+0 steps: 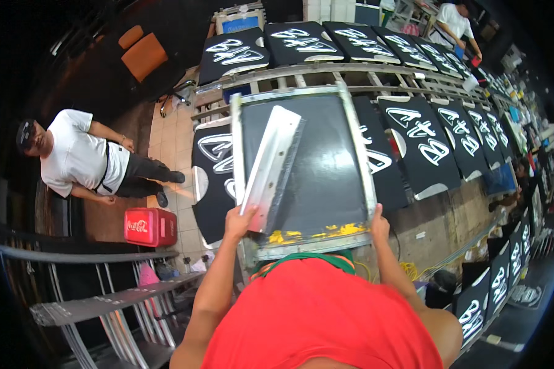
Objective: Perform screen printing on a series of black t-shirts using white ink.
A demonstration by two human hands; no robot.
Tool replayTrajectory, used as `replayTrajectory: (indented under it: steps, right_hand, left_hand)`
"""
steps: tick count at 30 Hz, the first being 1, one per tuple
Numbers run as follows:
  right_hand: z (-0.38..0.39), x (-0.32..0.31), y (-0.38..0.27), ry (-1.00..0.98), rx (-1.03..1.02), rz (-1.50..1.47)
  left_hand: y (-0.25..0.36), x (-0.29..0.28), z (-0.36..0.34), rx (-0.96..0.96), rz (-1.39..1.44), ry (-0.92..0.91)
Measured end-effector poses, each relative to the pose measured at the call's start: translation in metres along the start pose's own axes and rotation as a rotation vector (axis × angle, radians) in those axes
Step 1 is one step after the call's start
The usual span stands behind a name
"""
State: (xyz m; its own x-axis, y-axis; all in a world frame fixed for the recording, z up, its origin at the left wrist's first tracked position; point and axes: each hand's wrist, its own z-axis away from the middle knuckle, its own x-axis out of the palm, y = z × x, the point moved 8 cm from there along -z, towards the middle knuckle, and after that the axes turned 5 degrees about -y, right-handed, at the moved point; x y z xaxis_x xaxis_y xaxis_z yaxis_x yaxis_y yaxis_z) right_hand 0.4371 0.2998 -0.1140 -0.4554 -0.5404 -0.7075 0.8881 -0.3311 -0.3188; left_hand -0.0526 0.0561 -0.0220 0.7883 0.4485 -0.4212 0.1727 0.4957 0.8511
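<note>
In front of my body is a screen-printing frame [352,132] with a dark mesh and pale, worn metal edges. Yellow patches [346,230] mark its near end. A long metal squeegee [276,144] rests slantwise on the mesh, along the left side. My left hand [239,222] is closed at the frame's near left corner, its thumb by the squeegee's lower end; whether it also grips the squeegee I cannot tell. My right hand [380,224] is closed around the frame's right edge near the same end. The fingers under the frame are hidden.
Black printed shirt panels [420,141] with white lettering lie in rows on long racks [363,77]. At left stands a person [86,154] in a white shirt, near a red cooler box [150,226]. Another person [454,26] works at the far right. Metal stands [114,298] occupy the lower left.
</note>
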Motion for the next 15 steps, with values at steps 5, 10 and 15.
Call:
replayTrajectory:
  steps: [5, 10, 15]
  right_hand:
    - [-0.026, -0.093, 0.016, 0.137, -0.046, -0.121]
    - [-0.128, -0.18, 0.064, 0.081, -0.145, -0.14]
    - [-0.118, -0.204, 0.05, 0.034, -0.044, -0.264]
  left_hand:
    - [0.041, 0.104, -0.015, -0.014, -0.048, -0.007]
    - [0.105, 0.193, -0.021, -0.081, -0.009, 0.061]
    - [0.121, 0.206, -0.026, -0.097, -0.075, 0.134]
